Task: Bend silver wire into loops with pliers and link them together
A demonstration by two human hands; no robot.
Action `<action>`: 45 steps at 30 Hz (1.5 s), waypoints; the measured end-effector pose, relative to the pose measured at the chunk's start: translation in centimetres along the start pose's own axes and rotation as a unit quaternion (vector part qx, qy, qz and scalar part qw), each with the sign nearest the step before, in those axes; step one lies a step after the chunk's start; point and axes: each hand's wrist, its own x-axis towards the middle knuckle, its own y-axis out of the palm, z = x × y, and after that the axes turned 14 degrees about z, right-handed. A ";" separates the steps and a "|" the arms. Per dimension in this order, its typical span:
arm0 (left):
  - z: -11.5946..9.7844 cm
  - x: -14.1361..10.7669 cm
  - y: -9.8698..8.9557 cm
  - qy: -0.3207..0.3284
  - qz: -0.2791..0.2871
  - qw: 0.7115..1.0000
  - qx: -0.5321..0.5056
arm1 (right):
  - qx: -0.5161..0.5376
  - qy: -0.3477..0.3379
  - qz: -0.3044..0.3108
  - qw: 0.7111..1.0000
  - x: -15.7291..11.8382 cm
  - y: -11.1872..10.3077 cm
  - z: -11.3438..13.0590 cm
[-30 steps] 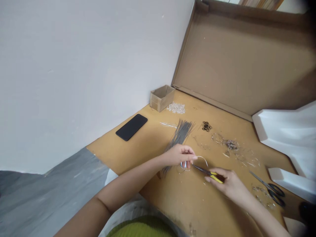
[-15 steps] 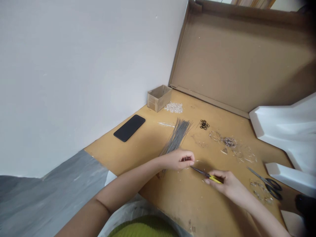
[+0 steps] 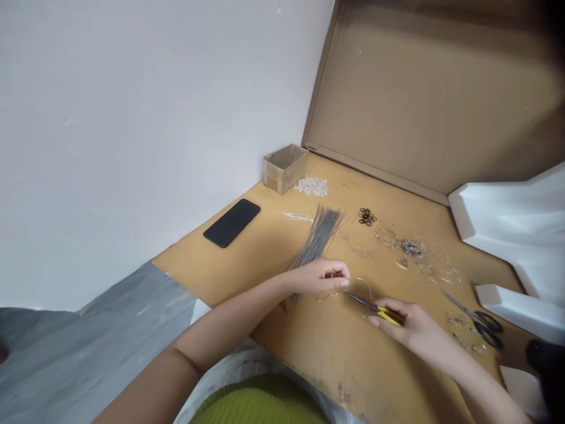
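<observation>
Thumb and fingers of my left hand point(image 3: 321, 277) pinch a thin curved wire point(image 3: 364, 281), which loops out to the right. My right hand point(image 3: 404, 321) grips the yellow handles of a pair of pliers point(image 3: 367, 303). The narrow tip of the pliers lies at the wire, just beside my left fingertips; whether the jaws are closed on it is too small to tell. Under and behind my left hand spreads a bundle of straight grey wires point(image 3: 318, 232).
A phone point(image 3: 232, 222) lies near the wall. Behind are a small cardboard box point(image 3: 285, 171), a heap of tiny pale pieces point(image 3: 312, 186) and black rings point(image 3: 366, 217). Tangled wire pieces point(image 3: 411, 247) and scissors point(image 3: 485, 327) lie to the right, beside white foam point(image 3: 507, 218).
The wire loop now stands higher and shows more clearly right of my left hand. Both hands keep their holds; the whole view has shifted slightly.
</observation>
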 end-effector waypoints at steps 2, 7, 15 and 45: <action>-0.1 -0.1 0.1 -0.007 0.010 1.000 -0.025 | -0.003 -0.001 -0.004 1.000 0.2 0.1 0.0; -0.4 -0.1 0.3 -0.041 0.027 0.996 -0.075 | 0.005 -0.010 -0.006 1.000 0.4 0.3 -0.1; -0.7 0.2 0.6 -0.043 0.032 0.988 -0.143 | 0.011 -0.025 -0.021 0.999 0.1 0.4 0.3; -0.5 0.0 -0.1 -0.021 -0.012 0.992 -0.127 | -0.184 0.069 -0.104 0.975 0.0 0.7 -1.6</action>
